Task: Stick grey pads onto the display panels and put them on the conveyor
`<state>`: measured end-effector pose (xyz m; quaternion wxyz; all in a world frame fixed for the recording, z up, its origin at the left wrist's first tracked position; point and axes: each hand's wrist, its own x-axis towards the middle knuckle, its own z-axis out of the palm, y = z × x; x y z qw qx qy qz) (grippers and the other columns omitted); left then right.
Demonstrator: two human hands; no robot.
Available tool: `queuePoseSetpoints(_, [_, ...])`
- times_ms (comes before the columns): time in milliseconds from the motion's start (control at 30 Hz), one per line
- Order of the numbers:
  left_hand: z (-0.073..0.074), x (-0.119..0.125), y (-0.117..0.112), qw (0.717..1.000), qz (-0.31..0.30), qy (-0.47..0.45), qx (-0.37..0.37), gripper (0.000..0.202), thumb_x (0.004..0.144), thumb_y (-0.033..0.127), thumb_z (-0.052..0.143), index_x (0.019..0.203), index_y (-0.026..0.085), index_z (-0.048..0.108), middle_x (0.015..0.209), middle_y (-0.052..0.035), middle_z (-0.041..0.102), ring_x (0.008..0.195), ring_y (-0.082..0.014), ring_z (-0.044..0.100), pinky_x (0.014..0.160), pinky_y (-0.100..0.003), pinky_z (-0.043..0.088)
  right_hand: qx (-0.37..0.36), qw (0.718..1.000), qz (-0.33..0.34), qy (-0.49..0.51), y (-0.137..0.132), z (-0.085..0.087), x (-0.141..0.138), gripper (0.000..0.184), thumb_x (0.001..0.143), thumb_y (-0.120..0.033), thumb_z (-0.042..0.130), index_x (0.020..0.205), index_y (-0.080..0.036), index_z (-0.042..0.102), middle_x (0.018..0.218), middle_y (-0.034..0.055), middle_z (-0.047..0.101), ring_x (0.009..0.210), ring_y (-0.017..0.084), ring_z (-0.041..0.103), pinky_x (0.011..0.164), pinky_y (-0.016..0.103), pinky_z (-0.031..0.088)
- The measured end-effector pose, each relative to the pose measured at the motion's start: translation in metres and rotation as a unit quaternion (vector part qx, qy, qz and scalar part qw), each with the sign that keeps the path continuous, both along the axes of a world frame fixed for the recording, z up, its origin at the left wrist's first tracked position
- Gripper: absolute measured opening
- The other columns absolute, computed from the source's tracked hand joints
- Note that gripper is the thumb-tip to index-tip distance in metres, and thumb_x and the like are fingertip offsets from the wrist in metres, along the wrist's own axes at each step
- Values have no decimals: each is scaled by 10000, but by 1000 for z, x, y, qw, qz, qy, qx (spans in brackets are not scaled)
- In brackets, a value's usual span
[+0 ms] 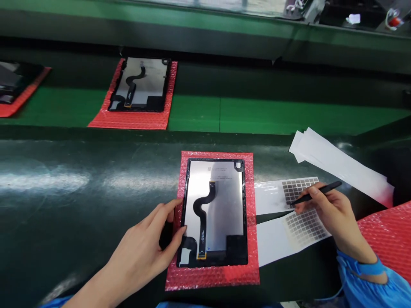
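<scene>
A tablet display panel [221, 205] lies back side up on a red bubble-wrap bag [212, 276]. A black flex cable [201, 209] snakes down its silver back. My left hand [150, 239] rests at the panel's left edge, thumb and index finger apart, their tips touching the edge. In my right hand [334, 209] I grip black tweezers [313, 193], whose tip points down at a sheet of small grey square stickers [293, 190]. Beneath that hand is a second sticker sheet [305, 229], with paler squares.
Farther back, on a green strip [195, 111], another display panel [147, 83] lies on red bubble wrap. Part of a further panel [19, 81] shows at far left. White paper strips [343, 164] lie at right, above more red bubble wrap [388, 235].
</scene>
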<state>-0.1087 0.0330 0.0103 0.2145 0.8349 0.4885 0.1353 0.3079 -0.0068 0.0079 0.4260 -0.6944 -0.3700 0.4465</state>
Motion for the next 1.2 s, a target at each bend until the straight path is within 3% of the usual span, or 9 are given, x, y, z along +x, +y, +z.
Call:
queuePoseSetpoints(67, [7, 16, 3, 998, -22, -35, 50, 246, 1046, 324, 517, 1264, 215, 547, 846, 4, 632, 603, -148, 625, 523, -255, 504, 13, 1000, -12, 19, 5, -1, -11, 471, 852, -665, 808, 810, -207, 706, 649, 59, 784, 527, 236, 769, 556, 323, 680])
queuePoseSetpoints(167, [13, 54, 2, 981, -156, -79, 85, 133, 1039, 213, 482, 1126, 195, 581, 849, -21, 662, 703, -173, 667, 618, -276, 555, 10, 999, -4, 35, 20, -4, -36, 491, 836, -676, 816, 815, -198, 708, 652, 74, 794, 547, 242, 786, 555, 310, 684])
queuePoseSetpoints(233, [9, 82, 0, 964, -243, -39, 97, 181, 1035, 229, 465, 1082, 156, 625, 835, -49, 661, 714, -211, 666, 630, -325, 573, 1, 999, 10, 39, 30, -6, -54, 505, 836, -686, 809, 824, -190, 711, 656, 88, 798, 575, 252, 800, 567, 311, 689])
queuePoseSetpoints(300, [2, 105, -2, 954, -275, 46, 109, 289, 1019, 269, 500, 1191, 84, 640, 887, -95, 676, 748, -255, 666, 657, -380, 589, -7, 998, 18, 52, 38, -10, -69, 510, 829, -688, 812, 842, -188, 712, 675, 95, 807, 597, 258, 808, 582, 316, 695])
queuePoseSetpoints(433, [-11, 121, -4, 942, -279, 161, 94, 488, 1029, 306, 527, 1421, 15, 528, 1075, -186, 692, 926, -305, 674, 784, -420, 589, -26, 995, 20, 98, 42, -18, -84, 512, 790, -682, 849, 855, -192, 717, 686, 88, 812, 608, 258, 813, 574, 305, 695])
queuePoseSetpoints(600, [-12, 115, -5, 940, -294, 153, 79, 440, 1072, 322, 481, 1401, 39, 550, 1165, -189, 677, 1037, -298, 653, 912, -423, 561, -37, 994, 23, 103, 37, -21, -84, 466, 815, -643, 852, 876, -195, 737, 710, 80, 819, 652, 259, 825, 614, 306, 707])
queuePoseSetpoints(867, [-4, 115, -1, 951, -259, 128, 114, 510, 1080, 361, 436, 1429, -3, 506, 1041, -149, 675, 930, -302, 675, 777, -391, 593, -35, 993, 31, 105, 35, -14, -85, 437, 849, -616, 838, 866, -190, 745, 709, 85, 818, 651, 257, 825, 626, 308, 713])
queuePoseSetpoints(1200, [-3, 111, 0, 954, -255, 118, 108, 591, 1037, 387, 505, 1456, -30, 490, 1022, -135, 669, 914, -286, 669, 756, -361, 583, -32, 994, 33, 99, 35, -13, -89, 413, 884, -591, 818, 877, -185, 742, 722, 86, 821, 663, 250, 828, 651, 306, 718])
